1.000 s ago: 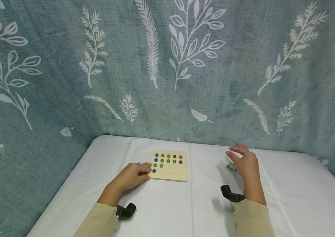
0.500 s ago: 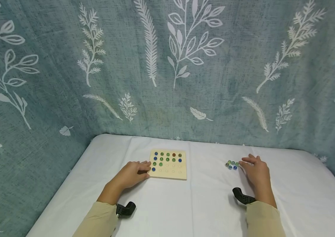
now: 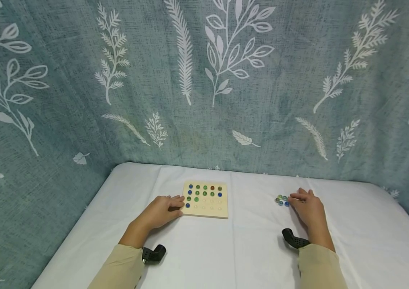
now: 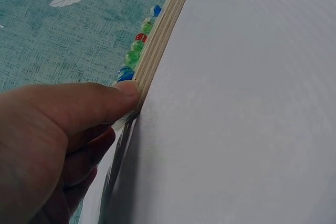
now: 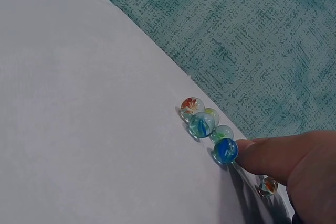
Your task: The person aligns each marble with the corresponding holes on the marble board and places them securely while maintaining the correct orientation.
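A pale wooden board [image 3: 209,214] with rows of round hollows lies on the table, its upper rows filled with blue, green and red marbles. My left hand [image 3: 162,212] holds it at the left edge, the thumb [image 4: 113,103] at the near corner. Off to the right lies a small cluster of glass marbles [image 3: 281,200]. My right hand [image 3: 308,208] is at the cluster's right side. In the right wrist view its thumb tip meets a blue marble [image 5: 226,151]. An orange-swirled marble [image 5: 268,186] shows below that thumb. The right fingers are hidden there.
White cloth [image 3: 251,241] covers the table. Behind and to the left hangs a teal curtain [image 3: 204,132] with white leaf prints. Black wrist devices [image 3: 155,254] are worn on both arms.
My right hand first drew back right and down, uncovering the marbles, then edged left against them. The left hand and board have stayed in place.
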`<action>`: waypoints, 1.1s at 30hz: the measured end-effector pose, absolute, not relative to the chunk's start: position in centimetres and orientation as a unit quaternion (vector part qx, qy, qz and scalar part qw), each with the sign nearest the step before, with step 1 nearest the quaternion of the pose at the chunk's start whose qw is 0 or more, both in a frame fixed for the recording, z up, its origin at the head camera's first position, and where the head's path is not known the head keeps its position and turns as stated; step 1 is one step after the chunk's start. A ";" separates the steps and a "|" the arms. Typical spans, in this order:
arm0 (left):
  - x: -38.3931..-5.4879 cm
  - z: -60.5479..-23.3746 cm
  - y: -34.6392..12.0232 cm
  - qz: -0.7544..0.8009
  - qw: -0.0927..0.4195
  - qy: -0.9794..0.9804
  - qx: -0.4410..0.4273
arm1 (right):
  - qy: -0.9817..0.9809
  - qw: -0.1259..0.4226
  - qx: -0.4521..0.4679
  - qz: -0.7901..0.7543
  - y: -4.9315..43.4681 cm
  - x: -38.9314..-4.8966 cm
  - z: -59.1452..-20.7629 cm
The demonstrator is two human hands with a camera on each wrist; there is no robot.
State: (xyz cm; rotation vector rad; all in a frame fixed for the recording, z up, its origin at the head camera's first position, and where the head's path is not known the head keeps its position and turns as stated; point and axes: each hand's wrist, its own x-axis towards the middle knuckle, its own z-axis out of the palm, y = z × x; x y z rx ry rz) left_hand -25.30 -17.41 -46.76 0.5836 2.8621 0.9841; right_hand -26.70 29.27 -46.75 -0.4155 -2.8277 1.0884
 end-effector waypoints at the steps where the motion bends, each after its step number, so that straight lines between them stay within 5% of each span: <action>1: -25.3 -46.8 -17.4 0.320 0.030 0.928 0.187 | -0.924 0.040 -0.135 0.355 29.3 -26.8 -46.8; 24: -25.4 -47.0 -17.6 0.329 0.033 0.926 0.184 | -0.941 0.040 -0.119 0.315 29.2 -27.1 -46.7; 33: -25.3 -46.7 -17.4 0.325 0.036 0.926 0.189 | -0.917 0.082 -0.116 0.372 27.8 -26.9 -45.3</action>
